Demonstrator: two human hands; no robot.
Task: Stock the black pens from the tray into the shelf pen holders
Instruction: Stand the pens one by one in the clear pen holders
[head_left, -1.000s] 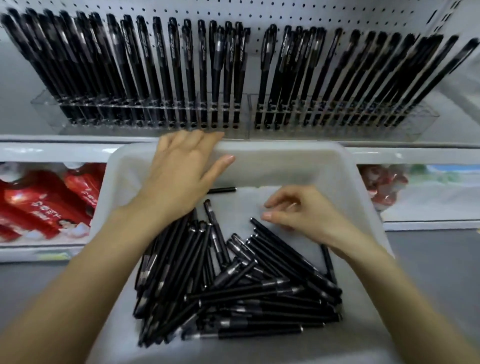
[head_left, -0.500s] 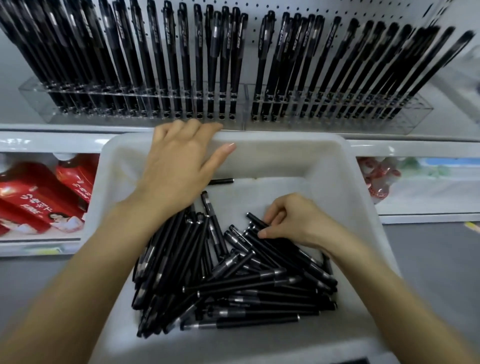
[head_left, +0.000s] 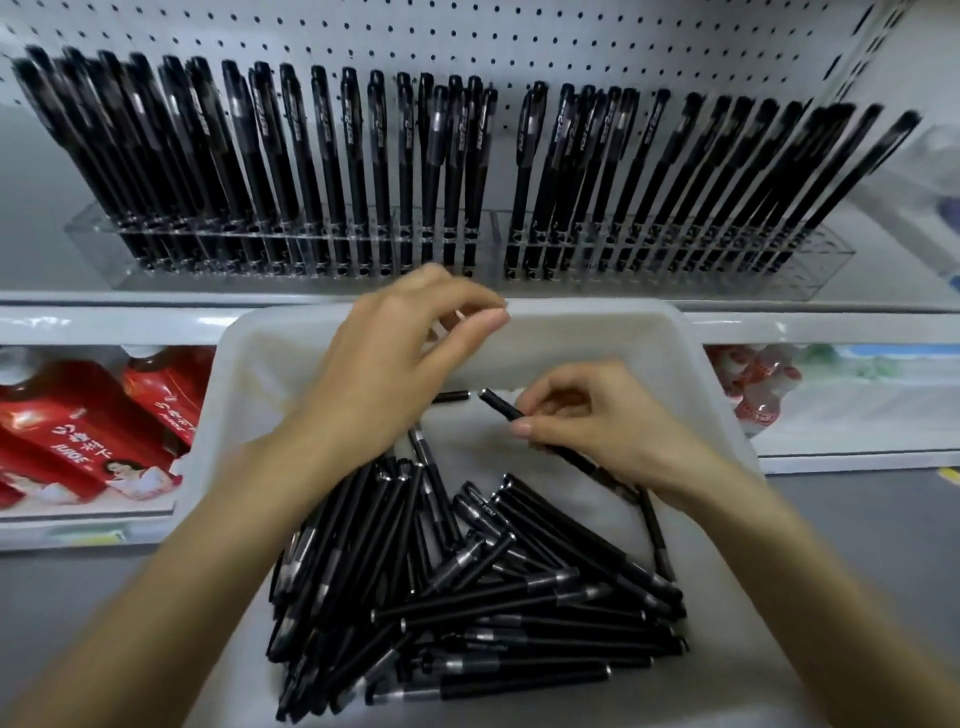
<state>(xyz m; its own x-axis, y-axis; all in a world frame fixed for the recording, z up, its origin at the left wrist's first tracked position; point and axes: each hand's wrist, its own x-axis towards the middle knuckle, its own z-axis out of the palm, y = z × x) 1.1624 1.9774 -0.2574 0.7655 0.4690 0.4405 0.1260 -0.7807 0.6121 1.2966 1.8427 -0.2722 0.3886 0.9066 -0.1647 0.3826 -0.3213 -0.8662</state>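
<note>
Black pen (head_left: 501, 406) pinched in R hand (head_left: 608, 431) over tray (head_left: 571, 332) pile (head_left: 493, 597). L hand (head_left: 384, 364) hovers nr far rim, fingers loosely bent, empty.

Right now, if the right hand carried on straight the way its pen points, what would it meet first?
Probably the left hand: the right hand aims its pinched pen up and left at its thumb side. Depth is unclear; passing lower, it would reach the far wall of the tray.
</note>
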